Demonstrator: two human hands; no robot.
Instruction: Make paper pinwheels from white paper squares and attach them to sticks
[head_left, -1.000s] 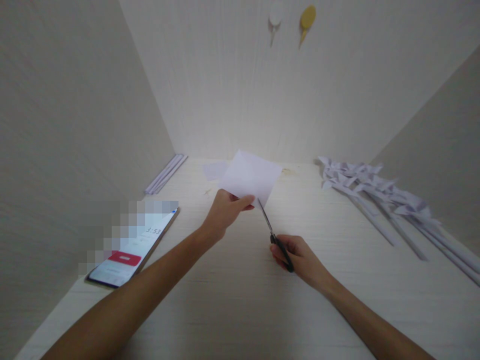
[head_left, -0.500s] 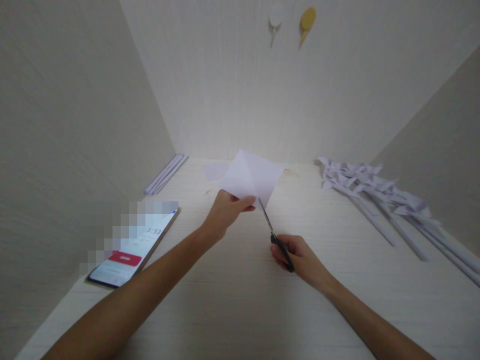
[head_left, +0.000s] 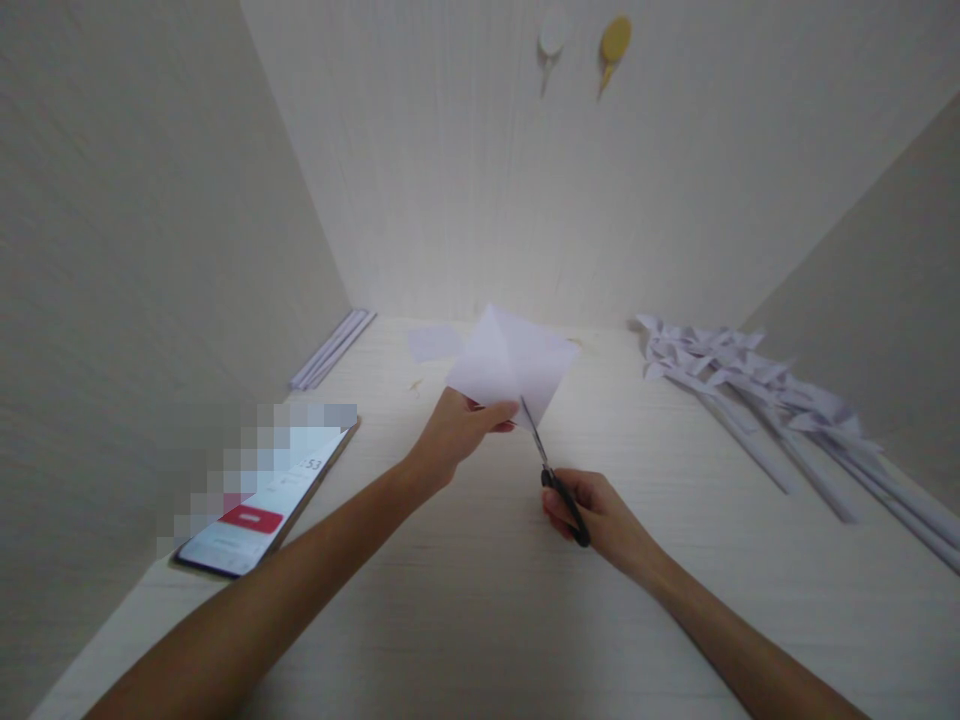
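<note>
Pinched by its near left edge, a creased square of white paper (head_left: pixel 516 352) is held up by my left hand (head_left: pixel 469 425), thumb on top. My right hand (head_left: pixel 589 507) is closed round the black handles of a pair of scissors (head_left: pixel 541 445). The blades point up and away, and their tips lie at the paper's near corner, just right of my left thumb. Whether the blades are parted is hard to see. Behind the held sheet, another piece of white paper (head_left: pixel 433 343) lies flat on the table.
Several paper pinwheels (head_left: pixel 750 370) on rolled sticks lie along the right side. Rolled paper sticks (head_left: pixel 332 349) rest at the back left. A phone (head_left: pixel 262 510) with a lit screen is by my left forearm. Hooks (head_left: pixel 615 42) hang on the back wall (head_left: pixel 480 180).
The paper and my left hand have shifted slightly right and nearer, so the blades overlap the sheet a little more. My right hand is almost where it was.
</note>
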